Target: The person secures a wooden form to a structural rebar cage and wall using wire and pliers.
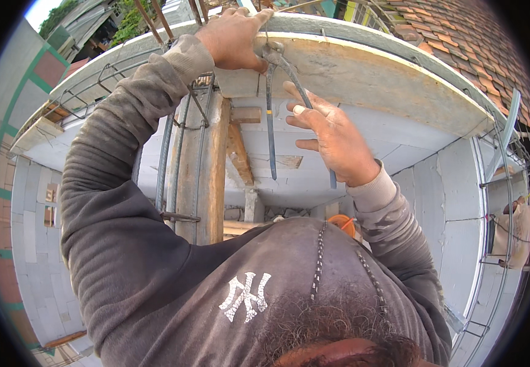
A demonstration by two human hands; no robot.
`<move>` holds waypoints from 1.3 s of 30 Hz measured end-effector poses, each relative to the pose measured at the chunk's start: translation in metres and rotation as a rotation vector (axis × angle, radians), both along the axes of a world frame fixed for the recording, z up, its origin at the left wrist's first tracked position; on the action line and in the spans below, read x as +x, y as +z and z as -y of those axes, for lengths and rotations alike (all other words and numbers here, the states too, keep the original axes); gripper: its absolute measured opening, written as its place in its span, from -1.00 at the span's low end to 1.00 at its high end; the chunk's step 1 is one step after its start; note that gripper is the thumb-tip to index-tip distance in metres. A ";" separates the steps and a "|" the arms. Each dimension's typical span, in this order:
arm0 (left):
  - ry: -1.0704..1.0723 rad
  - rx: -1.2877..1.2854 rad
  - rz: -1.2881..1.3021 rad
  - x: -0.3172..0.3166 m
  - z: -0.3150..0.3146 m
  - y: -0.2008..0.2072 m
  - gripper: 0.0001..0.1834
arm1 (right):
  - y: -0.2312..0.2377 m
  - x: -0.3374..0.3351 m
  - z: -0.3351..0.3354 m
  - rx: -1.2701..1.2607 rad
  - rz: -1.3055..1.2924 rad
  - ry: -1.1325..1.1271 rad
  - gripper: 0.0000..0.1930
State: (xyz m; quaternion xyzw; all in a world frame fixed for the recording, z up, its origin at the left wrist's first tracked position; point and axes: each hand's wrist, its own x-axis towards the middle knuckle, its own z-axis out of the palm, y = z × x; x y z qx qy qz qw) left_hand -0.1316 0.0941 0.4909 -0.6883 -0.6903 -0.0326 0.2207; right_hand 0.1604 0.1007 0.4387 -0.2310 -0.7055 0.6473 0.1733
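Pincers (273,55) hang with their jaws at a thin tie wire at the top of a pale wooden formwork board (375,79). Their two long handles point down and stand apart. My left hand (231,40) lies over the board's top edge, index finger and thumb spread wide beside the pincers' head. Beside the right handle is my right hand (338,137), its fingers stretched and apart. That handle passes behind the palm and shows again below it; I cannot tell whether the palm touches it.
Below my left forearm stands a rebar column cage (182,159) beside an upright timber (218,171). More rebar (115,73) runs along the beam at the left. Grey block walls (436,177) drop away below. An orange bucket (342,225) sits low down. Roof tiles (460,43) rise at the right.
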 end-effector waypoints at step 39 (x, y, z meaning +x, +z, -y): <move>0.034 -0.039 0.042 0.012 0.010 0.011 0.31 | 0.052 0.018 0.004 1.398 0.602 -0.254 -0.59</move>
